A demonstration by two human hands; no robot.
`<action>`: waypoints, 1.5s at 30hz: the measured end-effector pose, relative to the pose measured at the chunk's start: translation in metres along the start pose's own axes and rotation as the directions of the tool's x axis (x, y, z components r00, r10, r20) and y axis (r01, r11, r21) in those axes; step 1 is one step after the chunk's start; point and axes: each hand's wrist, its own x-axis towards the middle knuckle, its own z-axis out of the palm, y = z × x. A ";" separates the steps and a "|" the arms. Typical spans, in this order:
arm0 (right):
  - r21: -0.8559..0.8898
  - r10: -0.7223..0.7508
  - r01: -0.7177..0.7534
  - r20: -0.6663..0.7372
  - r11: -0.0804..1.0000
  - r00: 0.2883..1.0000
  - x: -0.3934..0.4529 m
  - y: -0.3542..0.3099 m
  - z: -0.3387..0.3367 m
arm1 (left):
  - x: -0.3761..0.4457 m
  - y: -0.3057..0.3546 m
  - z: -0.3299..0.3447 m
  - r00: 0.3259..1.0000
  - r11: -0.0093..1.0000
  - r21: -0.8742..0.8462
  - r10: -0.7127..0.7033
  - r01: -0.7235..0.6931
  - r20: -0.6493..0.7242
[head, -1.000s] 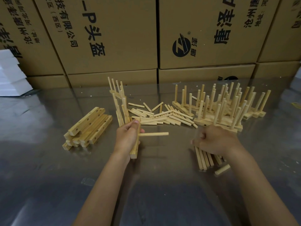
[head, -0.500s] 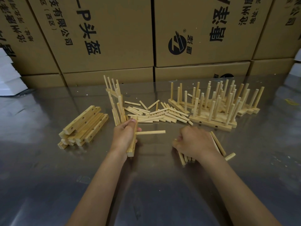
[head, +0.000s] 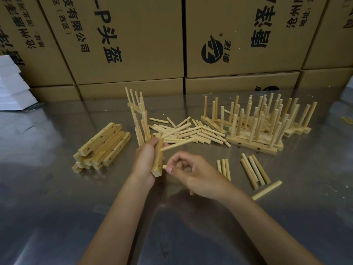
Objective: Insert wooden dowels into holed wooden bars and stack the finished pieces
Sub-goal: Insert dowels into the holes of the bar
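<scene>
Centrally, the left hand (head: 145, 161) grips a pale wooden bar with drilled holes (head: 157, 156), held on end above the shiny metal table (head: 57, 217), with one light wooden dowel (head: 177, 145) already seated and jutting right. The right hand (head: 193, 175) pinches a second short dowel (head: 164, 166) whose tip touches the bar's lower side. Left of the held bar lies a stack of unfilled holed bars (head: 103, 145); behind it a loose heap of dowels (head: 189, 132); further right, finished bars with upright dowels (head: 256, 123) stand bunched together. Beyond the bar, big brown cardboard cartons (head: 133, 39) — closed, contents unseen — carry upside-down black Chinese print, "P", and a round logo (head: 212, 51).
</scene>
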 end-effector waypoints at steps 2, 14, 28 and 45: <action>-0.135 -0.088 0.077 -0.076 0.988 0.993 -0.001 0.000 0.004 | 0.002 -0.001 0.002 0.999 0.999 -0.013 0.032 -0.032 -0.002; -0.513 -0.266 0.226 -0.004 0.828 0.964 -0.007 -0.008 -0.001 | 0.001 -0.011 0.009 0.985 0.987 0.045 0.153 -0.157 0.078; 0.026 0.018 -0.016 -0.089 1.000 0.996 -0.003 -0.014 -0.018 | 0.002 -0.008 0.009 0.973 0.972 0.069 0.217 -0.223 0.082; -0.053 0.106 -0.131 -0.340 0.990 0.934 0.011 0.013 -0.020 | 0.002 0.010 -0.011 0.968 0.961 0.149 0.244 -0.234 -0.059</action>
